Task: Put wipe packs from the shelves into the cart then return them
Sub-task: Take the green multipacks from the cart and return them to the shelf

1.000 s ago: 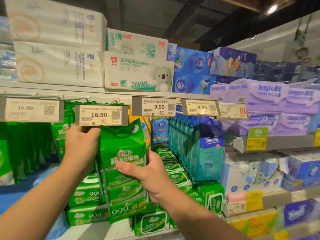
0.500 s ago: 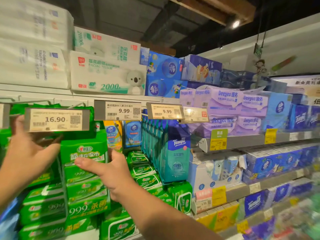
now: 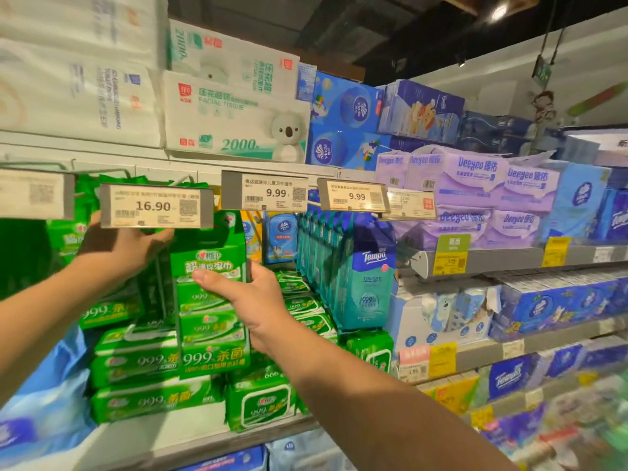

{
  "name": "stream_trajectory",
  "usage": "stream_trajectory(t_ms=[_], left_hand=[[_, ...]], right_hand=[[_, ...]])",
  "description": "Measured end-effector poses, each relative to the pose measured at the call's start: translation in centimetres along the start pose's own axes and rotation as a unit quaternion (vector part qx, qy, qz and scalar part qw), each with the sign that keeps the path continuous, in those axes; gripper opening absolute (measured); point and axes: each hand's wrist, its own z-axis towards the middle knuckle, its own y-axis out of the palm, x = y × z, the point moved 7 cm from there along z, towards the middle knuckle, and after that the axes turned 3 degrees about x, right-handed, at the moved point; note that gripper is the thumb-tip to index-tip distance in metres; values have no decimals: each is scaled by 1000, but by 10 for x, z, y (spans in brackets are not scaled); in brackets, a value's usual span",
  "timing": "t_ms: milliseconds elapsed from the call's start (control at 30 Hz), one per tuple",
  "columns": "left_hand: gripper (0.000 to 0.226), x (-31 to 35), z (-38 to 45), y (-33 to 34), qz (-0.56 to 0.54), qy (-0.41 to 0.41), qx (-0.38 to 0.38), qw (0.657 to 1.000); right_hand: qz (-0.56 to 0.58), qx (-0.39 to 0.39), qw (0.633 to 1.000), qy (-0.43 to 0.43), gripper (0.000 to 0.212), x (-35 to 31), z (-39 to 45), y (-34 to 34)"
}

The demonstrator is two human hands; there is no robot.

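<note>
Our right hand (image 3: 253, 302) gripping the tall green wipe pack (image 3: 212, 294) against the shelf display, our left hand (image 3: 124, 248) curled round its top, beneath the 16.90 price tag (image 3: 154, 206)

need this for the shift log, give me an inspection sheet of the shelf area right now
surface: shelf board, grey, bare at its front left.
job's things: hanging green wipe pack under the 16.90 price tag; more green packs stacked below.
clutter: teal Tempo packs, koala tissue box, purple Deeyeo packs.
grips: right hand holds the hanging pack's right side; left hand reaches behind the tag, what it holds is hidden.
cables: nothing seen.
surroundings: dark ceiling with one lamp; no cart seen.
</note>
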Motion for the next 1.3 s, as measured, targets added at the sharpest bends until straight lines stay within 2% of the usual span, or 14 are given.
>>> stream_trajectory(t_ms=[133, 200, 233, 300, 367, 467, 600, 733, 800, 833, 967, 1067, 1233, 1300], left_hand=[[47, -6, 15, -1, 125, -20, -15, 992], [85, -30, 25, -8, 225, -14, -43, 973], [92, -40, 24, -15, 243, -31, -41, 969], [71, -26, -1, -31, 249, -35, -7, 968], [43, 1, -27, -42, 141, -13, 8, 990], [27, 15, -62, -37, -86, -71, -101, 989], [33, 23, -98, -56, -92, -7, -156, 983], [7, 23, -125, -83, -128, 13, -143, 981], [10, 21, -135, -97, -148, 9, -155, 977], [14, 21, -140, -104, -155, 12, -157, 975], [14, 17, -146, -123, -174, -13, -142, 974], [16, 16, -140, -137, -151, -27, -97, 983], [20, 10, -131, -151, -127, -17, -26, 991], [26, 9, -127, -149, -130, -4, -13, 991]], right_hand=[[18, 35, 999, 8, 67, 6, -1, 0], [20, 66, 998, 9, 81, 7, -5, 1], [21, 83, 996, 11, 92, 7, -9, 3], [33, 108, 993, 23, 95, 9, -18, 9], [55, 104, 993, 19, 72, 8, -33, 26], [95, 107, 990, 5, 54, 4, -51, 47], [92, 122, 988, 13, 45, 15, -88, 79], [71, 146, 987, 21, 51, 8, -106, 107], [79, 156, 985, 10, 77, -2, -95, 115], [74, 160, 984, -3, 78, -11, -93, 119], [-22, 137, 989, -48, 23, -38, -103, 138], [-55, 121, 990, -44, 24, -39, -103, 155], [-70, 102, 992, -19, 6, -40, -99, 171], [-77, 118, 990, -24, 17, -41, -92, 170]])
